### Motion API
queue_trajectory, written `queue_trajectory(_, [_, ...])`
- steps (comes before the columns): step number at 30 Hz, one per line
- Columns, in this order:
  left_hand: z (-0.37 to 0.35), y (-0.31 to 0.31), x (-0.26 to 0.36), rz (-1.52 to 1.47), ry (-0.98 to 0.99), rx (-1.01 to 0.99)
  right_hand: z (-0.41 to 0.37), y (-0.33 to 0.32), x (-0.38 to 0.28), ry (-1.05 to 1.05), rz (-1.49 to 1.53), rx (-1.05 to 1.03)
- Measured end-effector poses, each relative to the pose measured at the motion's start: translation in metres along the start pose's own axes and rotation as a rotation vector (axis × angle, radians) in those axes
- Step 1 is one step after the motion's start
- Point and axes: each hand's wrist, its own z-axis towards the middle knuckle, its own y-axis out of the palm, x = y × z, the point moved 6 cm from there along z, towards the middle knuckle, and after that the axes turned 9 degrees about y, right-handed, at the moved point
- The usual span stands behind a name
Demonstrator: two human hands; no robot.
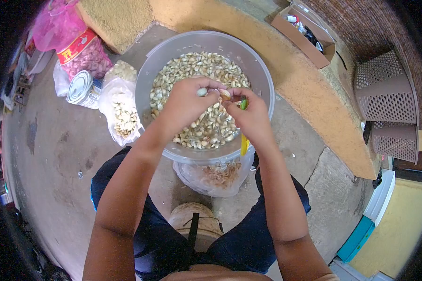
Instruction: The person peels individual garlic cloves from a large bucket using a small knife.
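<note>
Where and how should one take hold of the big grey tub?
Probably grip the tub by its rim at opposite left and right points, coming from outside: it is round and loaded with garlic cloves, so a one-sided hold could tip it.

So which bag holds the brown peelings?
The clear bag between the tub and the bucket; the open white bag beside the tub holds pale cloves instead.

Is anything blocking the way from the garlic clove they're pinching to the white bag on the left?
Yes, two things: the left hand, just left of the garlic clove, then the grey tub's raised rim. The white plastic bag lies outside that rim.
</note>
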Motion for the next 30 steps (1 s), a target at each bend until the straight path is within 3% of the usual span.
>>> queue_trajectory(7, [-0.002, -0.004, 0.005, 0.094, 0.032, 0.033, -0.005, 0.003, -0.01, -0.024, 0.024, -0.045])
queue_trajectory(19, [-0.005, 0.0, 0.015, 0.49, 0.216, -0.008, -0.011, 0.007, -0.019, -0.175, -0.226, 0.006])
queue_trajectory(30, [-0.009, 0.006, 0.021, 0.1, 0.151, -0.232, -0.016, 0.0, -0.017, -0.171, -0.163, -0.375])
